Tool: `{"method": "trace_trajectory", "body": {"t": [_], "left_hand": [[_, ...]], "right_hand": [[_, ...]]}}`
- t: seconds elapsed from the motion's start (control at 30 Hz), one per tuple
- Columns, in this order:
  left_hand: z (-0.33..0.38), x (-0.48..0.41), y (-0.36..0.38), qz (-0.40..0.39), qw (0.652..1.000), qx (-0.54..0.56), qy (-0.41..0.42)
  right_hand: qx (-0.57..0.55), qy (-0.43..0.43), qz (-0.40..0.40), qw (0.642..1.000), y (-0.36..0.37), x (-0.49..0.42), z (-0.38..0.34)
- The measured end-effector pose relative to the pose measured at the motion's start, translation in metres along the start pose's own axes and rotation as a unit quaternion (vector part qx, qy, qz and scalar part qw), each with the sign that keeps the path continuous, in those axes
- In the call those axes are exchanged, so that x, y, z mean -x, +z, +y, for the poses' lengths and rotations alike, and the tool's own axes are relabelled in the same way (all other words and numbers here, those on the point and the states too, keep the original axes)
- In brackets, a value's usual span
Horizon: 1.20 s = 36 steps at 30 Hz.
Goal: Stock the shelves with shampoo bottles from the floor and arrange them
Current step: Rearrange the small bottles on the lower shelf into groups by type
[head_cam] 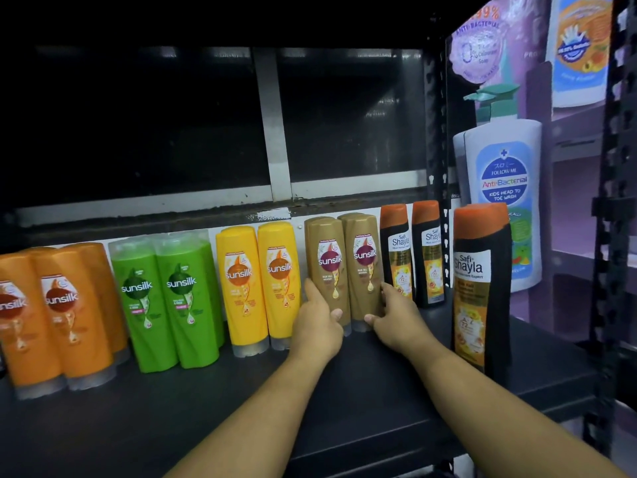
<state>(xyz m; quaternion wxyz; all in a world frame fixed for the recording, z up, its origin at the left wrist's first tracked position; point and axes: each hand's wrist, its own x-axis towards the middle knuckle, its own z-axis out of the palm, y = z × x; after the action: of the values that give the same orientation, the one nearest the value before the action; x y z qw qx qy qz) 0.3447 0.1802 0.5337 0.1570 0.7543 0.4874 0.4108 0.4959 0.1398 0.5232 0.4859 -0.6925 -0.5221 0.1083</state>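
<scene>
Two brown Sunsilk bottles stand side by side at the back of the dark shelf (pixel 344 391). My left hand (pixel 315 326) grips the lower part of the left brown bottle (pixel 327 260), thumb across its front. My right hand (pixel 396 322) grips the base of the right brown bottle (pixel 365 257). To their left stand yellow bottles (pixel 258 281), green bottles (pixel 165 294) and orange bottles (pixel 51 312), all upright in pairs. To the right stand two black Safi Shayla bottles (pixel 413 250), and a third one (pixel 481 288) stands closer to the shelf's front.
A black metal upright (pixel 436 132) bounds the shelf on the right. Beyond it stand tall white pump bottles (pixel 506 188) on a neighbouring rack. Another upright (pixel 610 236) runs along the far right. Bare dark shelf surface lies in front of the bottle row.
</scene>
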Motion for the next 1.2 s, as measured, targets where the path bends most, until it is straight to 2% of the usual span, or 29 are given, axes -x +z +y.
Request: {"method": "trace_trajectory", "body": {"t": [0.5, 0.7, 0.77, 0.87, 1.07, 1.2], "left_hand": [[-0.005, -0.003, -0.015, -0.012, 0.996, -0.084, -0.002], [-0.010, -0.003, -0.032, 0.014, 0.986, -0.165, 0.013], [-0.007, 0.002, -0.032, -0.016, 0.982, -0.181, 0.056], [-0.005, 0.006, -0.030, -0.117, 0.971, -0.173, 0.117], [-0.001, 0.014, -0.032, -0.231, 0.943, -0.145, 0.193], [0.006, 0.021, -0.030, -0.279, 0.927, -0.116, 0.224]], "right_hand": [[-0.006, -0.007, -0.002, 1.000, -0.001, 0.004, -0.002], [0.078, 0.006, 0.015, 0.997, 0.001, 0.007, -0.003], [0.133, 0.000, 0.026, 0.991, 0.000, 0.012, -0.007], [0.217, -0.013, 0.022, 0.976, -0.004, 0.024, -0.013], [0.303, -0.040, -0.081, 0.949, -0.030, 0.070, -0.016], [0.307, -0.083, -0.122, 0.940, -0.060, 0.106, -0.014]]}}
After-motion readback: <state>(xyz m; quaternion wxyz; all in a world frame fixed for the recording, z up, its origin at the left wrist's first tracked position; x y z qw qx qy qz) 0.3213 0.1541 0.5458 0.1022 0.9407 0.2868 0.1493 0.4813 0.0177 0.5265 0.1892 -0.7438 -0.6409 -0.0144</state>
